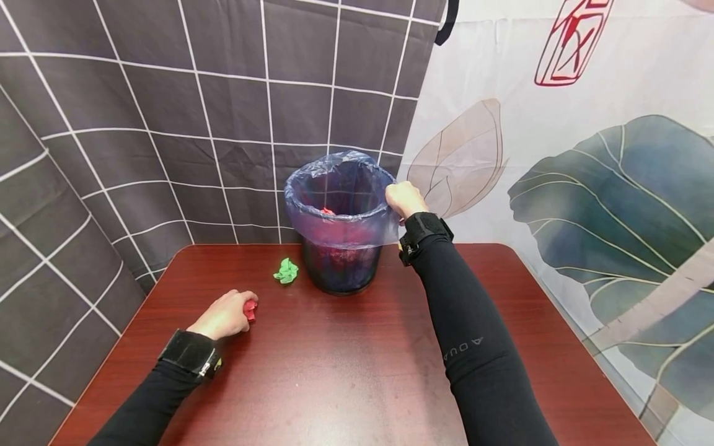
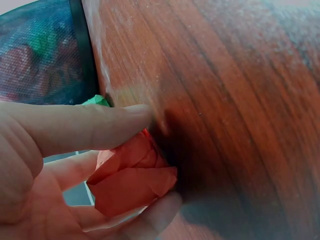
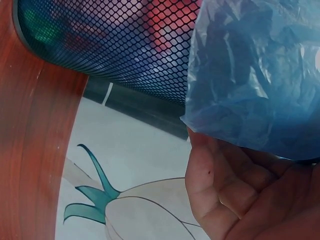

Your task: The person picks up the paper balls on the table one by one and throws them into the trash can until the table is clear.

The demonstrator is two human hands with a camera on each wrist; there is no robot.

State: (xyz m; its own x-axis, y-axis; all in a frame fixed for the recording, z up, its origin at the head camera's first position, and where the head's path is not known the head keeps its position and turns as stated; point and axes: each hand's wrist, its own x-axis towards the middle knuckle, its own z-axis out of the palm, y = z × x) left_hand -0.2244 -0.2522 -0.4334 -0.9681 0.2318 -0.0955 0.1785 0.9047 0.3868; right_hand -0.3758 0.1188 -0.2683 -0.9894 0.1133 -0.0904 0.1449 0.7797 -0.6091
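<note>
My left hand (image 1: 224, 314) pinches a crumpled red paper ball (image 2: 132, 175) between thumb and fingers, low over the table. A black mesh trash bin (image 1: 341, 272) stands near the table's back edge, lined with a blue plastic bag (image 1: 318, 226) folded down over its rim. At the bin's right side my right hand (image 1: 405, 198) grips the rim with the bag, its fingers curled at the bag's lower edge in the right wrist view. Red and green crumpled paper shows through the mesh (image 3: 165, 25). Between left hand and bin lies a crumpled green paper ball (image 1: 286, 271).
The reddish-brown wooden table (image 1: 334, 371) ends just behind the bin. A dark grey cloth with white grid lines (image 1: 234, 111) hangs behind and to the left. On the right hangs a white cloth printed with leaves (image 1: 613, 198).
</note>
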